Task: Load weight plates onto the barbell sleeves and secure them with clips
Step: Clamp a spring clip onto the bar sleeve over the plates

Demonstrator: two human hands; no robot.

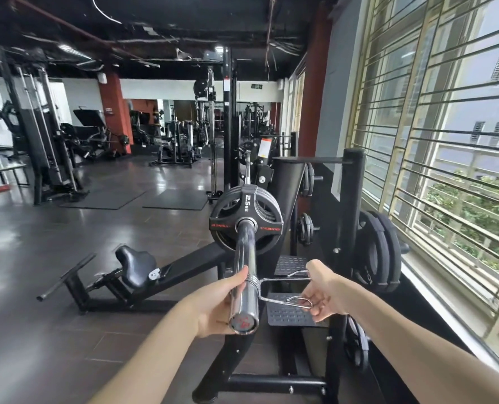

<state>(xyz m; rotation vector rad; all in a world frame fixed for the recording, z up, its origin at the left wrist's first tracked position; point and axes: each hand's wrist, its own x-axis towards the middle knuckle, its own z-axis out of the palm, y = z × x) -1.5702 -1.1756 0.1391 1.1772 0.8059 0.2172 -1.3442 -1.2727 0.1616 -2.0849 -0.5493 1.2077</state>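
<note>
Spring clip (283, 288) sits coiled around the chrome barbell sleeve (245, 275) near its outer end, well apart from the 2.5 kg plate (246, 221) seated further in. My right hand (322, 290) squeezes the two wire handles; my left hand (219, 304) wraps the sleeve from below, steadying it. I judge the clip light but stiff and springy, the chrome slick. Best hold: handle tips, for leverage, squeezed fully before sliding inward.
</note>
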